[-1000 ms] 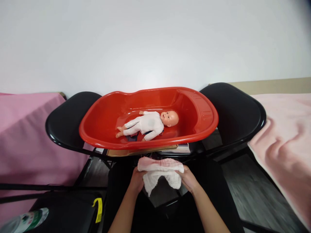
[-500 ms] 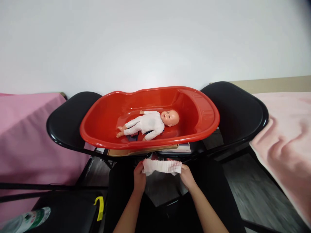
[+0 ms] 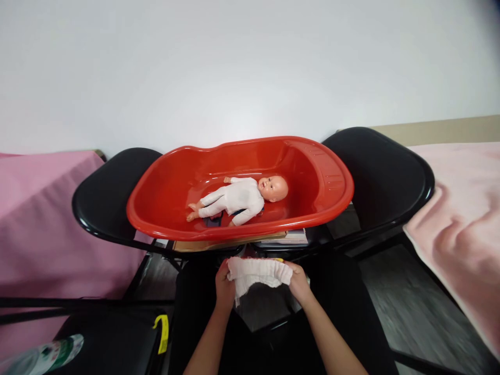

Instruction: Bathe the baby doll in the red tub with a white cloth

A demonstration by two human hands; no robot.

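Note:
Between my hands a white gauzy cloth is stretched out above my lap, its lower edge hanging loose. My left hand is closed on its left end. The right end is pinched in my right hand. Beyond the hands stands a red baby bathtub. A baby doll in a white suit lies on its back inside, head to the right and bare feet to the left. Something dark, only partly visible, lies beneath the doll.
Black chairs support the tub at both ends. Cardboard and papers lie beneath it. Pink cloth drapes at left, paler pink cloth at right. A plastic bottle and a yellow tag are at lower left.
The cloth has opened out somewhat, and its lower layer hangs further down on the left. Both hands keep hold of its ends in nearly the same place. The doll has not moved.

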